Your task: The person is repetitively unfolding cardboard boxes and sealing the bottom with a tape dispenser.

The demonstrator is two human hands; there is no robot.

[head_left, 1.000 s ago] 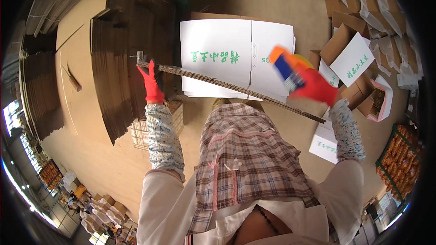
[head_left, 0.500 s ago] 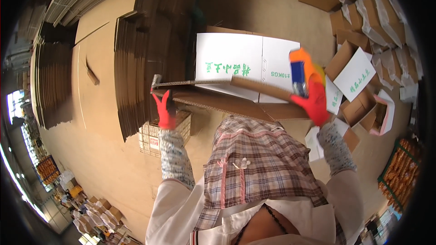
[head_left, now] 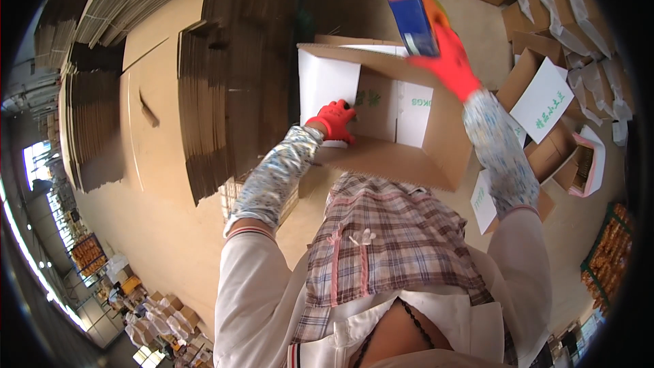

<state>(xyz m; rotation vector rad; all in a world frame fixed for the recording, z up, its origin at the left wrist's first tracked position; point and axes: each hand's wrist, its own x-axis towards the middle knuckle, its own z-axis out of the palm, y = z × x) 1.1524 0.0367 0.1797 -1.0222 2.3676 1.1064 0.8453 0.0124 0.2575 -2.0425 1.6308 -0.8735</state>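
Note:
An opened-up cardboard carton, brown with white-faced panels, stands in front of me with its open side facing up. My left hand, in a red glove, lies against the white panel at the carton's left, its fingers apart and thumb spread to the near side. Above the carton's far right corner, my right hand is closed round a blocky orange-and-blue hand tool. The tool is blurred and its exact kind is unclear. It is tilted, with its orange end pointing away.
Tall stacks of flat cardboard stand close on the left. More opened cartons lie at the right, behind them rows of lined boxes. A pale crate sits by the near stack. Filled orange bags are far right.
The folded carton has been opened out into a box shape. My left hand has moved rightward from its left edge onto the white panel. My right hand has lifted the tool away and leftward.

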